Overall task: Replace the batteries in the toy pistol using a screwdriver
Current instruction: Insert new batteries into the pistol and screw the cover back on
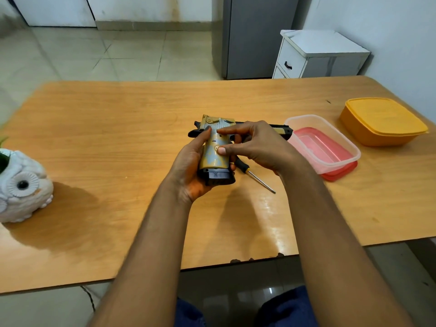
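Toy pistol (pixel 215 147) is held above the tabletop (pixel 118 138), grip end toward the camera, barrel pointing right. Left hand (pixel 188 166) wraps round the grip from the left w/ thumb on its face. Right hand (pixel 257 145) is on the grip too, thumb & forefinger pressing its front. Screwdriver (pixel 254 175) lies on the tabletop just under the right hand. Clear container (pixel 330 142) w/ red lid, orange box (pixel 382 121) sit to the right; white owl pot (pixel 21 185) far left.
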